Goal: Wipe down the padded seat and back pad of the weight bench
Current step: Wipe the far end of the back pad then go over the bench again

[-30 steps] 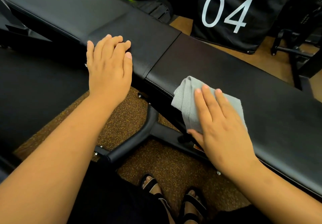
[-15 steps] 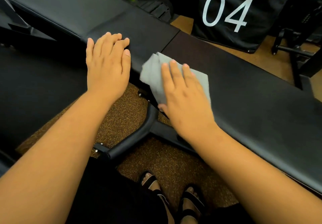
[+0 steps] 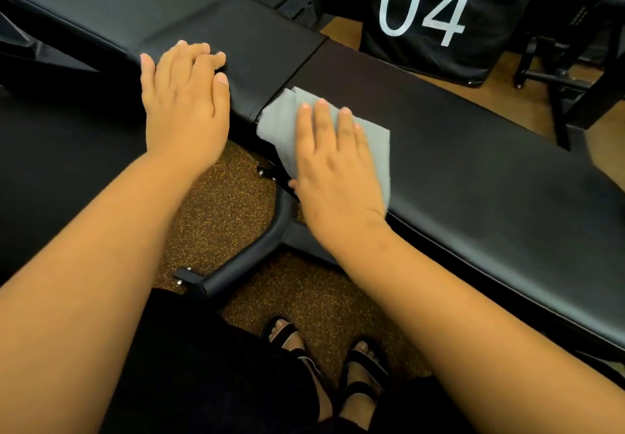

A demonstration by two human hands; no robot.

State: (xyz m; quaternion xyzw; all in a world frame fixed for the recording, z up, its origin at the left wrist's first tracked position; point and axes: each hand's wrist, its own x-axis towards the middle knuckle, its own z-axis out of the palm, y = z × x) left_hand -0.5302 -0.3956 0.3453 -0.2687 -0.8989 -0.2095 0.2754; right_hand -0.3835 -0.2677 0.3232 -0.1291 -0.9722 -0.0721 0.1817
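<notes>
Head view, change: the right hand [image 3: 333,170] has carried the grey cloth [image 3: 380,149] leftward along the long pad [image 3: 490,170] from where it was a second ago; over the last half second it shifts only slightly.
Head view, cloth now: on the long pad's left end, its left corner reaching the seam [image 3: 297,72] between the pads, and draped over the near edge.
Head view, right hand: flat, fingers straight, pressing the cloth down.
Head view, left hand [image 3: 184,102]: unmoved, flat and relaxed on the short pad [image 3: 257,38], at its near edge, holding nothing.
Meaning: this stroke seems to have run out at the seam; the short pad probably awaits wiping.
Edges: the near edge drops to the frame tube [image 3: 250,261] and speckled floor [image 3: 216,203].
Open room: bare pad stretches right of the cloth; leftward the left hand sits near, blocking the path.
</notes>
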